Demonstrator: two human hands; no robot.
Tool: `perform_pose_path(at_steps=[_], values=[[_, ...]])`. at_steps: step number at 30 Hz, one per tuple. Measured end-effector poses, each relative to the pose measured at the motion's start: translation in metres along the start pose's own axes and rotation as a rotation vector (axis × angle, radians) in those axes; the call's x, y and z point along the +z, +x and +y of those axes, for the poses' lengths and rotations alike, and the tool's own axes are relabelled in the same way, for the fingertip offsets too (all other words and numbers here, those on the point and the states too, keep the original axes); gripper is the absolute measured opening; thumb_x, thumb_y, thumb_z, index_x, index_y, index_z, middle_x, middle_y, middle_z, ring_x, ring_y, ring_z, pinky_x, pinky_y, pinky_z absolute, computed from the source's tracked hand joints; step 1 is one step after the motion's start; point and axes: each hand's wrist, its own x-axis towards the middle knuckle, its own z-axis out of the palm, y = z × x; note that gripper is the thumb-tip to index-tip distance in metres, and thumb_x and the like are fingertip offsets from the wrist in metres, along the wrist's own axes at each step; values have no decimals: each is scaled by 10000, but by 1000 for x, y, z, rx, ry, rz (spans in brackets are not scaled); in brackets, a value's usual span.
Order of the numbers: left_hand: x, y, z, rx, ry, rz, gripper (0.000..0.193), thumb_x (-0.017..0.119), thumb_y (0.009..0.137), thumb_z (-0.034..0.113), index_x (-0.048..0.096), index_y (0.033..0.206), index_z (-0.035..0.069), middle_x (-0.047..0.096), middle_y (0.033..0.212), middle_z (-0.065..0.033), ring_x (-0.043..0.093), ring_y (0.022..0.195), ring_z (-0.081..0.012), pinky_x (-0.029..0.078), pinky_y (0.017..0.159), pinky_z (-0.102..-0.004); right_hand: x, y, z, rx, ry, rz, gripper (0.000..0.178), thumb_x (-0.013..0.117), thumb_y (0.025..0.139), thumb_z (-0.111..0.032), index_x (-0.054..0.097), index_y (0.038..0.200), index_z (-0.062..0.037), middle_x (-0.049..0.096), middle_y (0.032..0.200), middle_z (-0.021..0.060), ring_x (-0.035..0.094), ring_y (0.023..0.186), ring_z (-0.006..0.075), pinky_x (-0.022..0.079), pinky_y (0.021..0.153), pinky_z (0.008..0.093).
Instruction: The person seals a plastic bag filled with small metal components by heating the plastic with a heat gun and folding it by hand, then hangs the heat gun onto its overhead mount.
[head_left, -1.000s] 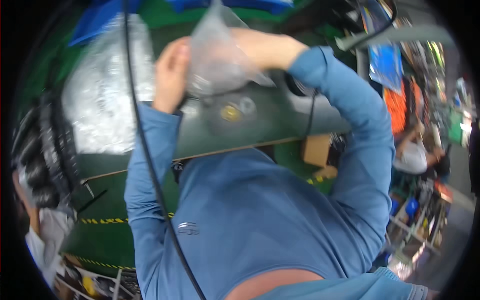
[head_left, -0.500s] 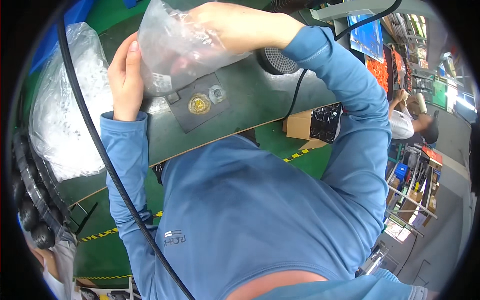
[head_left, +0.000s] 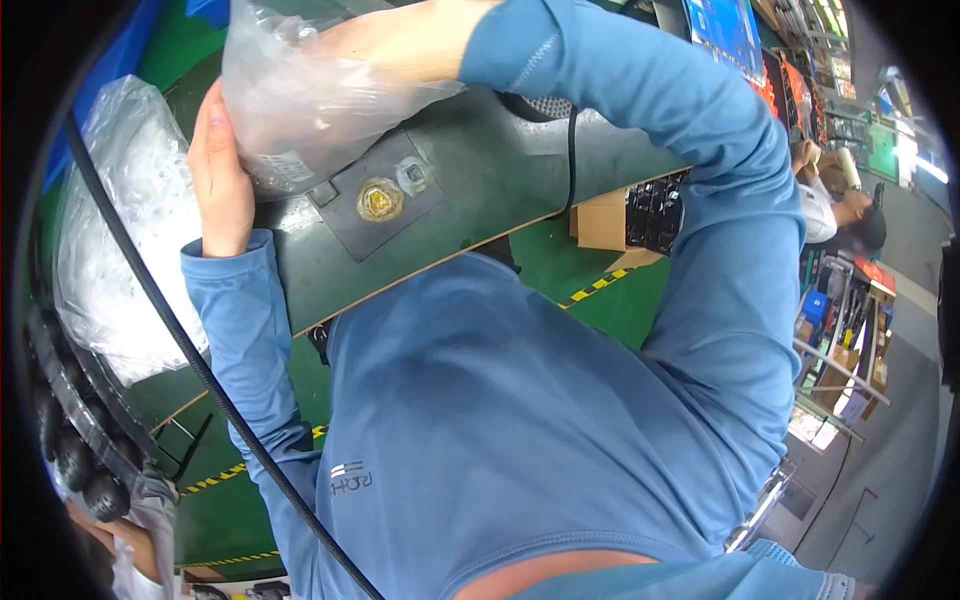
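Observation:
A clear plastic bag [head_left: 300, 135] with a small printed label hangs over the far side of the dark green worktable [head_left: 480, 180]. My left hand [head_left: 222, 180] grips the bag's left side, thumb showing and the other fingers partly behind the plastic. My right hand [head_left: 350, 48] reaches into the bag up to about the wrist; its fingers are blurred by the plastic, so what they hold is hidden. Just nearer than the bag lies a dark square mat [head_left: 365, 235]. On it sit a round amber, yellowish piece [head_left: 380, 200] and a small clear wrapped piece [head_left: 413, 176].
A large clear bag of white items [head_left: 125, 230] stands left of my left arm. A black cable [head_left: 190, 350] crosses the view on the left. Past my right arm are a round black mesh object [head_left: 545, 105] and an open cardboard box [head_left: 603, 222]. Other people are at both sides.
My right hand has gone deeper into the bag, its forearm shifting left. The bag and my left hand sit further left in the picture, as the whole view has shifted somewhat.

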Motion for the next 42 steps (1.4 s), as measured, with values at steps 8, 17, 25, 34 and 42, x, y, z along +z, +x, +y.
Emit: perform_pose_path(at_steps=[8,17,25,34,42], values=[[1,1,6,32,-71,-24,874,358,1021,693,421,1494,-39,507,1466,-159,485,1333,-258,335,1142,-383,19,-46,-27,182,123,28,365,386,1030,-252,602,1237,-43,612,1277,95,547,1161,143,384,1039,276],[-15,-5,-9,23,229,29,909,320,1007,734,501,1417,-58,596,1354,-167,561,1231,-261,405,1067,-370,14,-67,-44,275,222,80,333,442,990,-239,626,1173,-31,632,1200,124,574,1102,203,415,987,318],[-5,0,-1,143,271,-57,864,338,1031,685,501,1406,-76,596,1348,-173,563,1225,-261,400,1066,-367,-7,-71,-33,253,265,104,305,491,954,-227,647,1116,-21,650,1131,150,598,1050,257,443,940,355],[-5,-4,-3,149,233,-85,778,359,1061,610,451,1453,-55,555,1396,-178,531,1272,-261,374,1092,-365,-41,-64,-7,151,283,114,276,547,913,-213,671,1052,-9,670,1053,178,625,992,317,474,888,396],[-2,-2,-3,167,214,-114,756,356,1069,593,455,1438,-59,549,1387,-164,521,1272,-252,366,1092,-359,-59,-61,6,77,334,112,253,597,877,-201,692,995,1,688,984,204,650,939,371,502,841,434]])
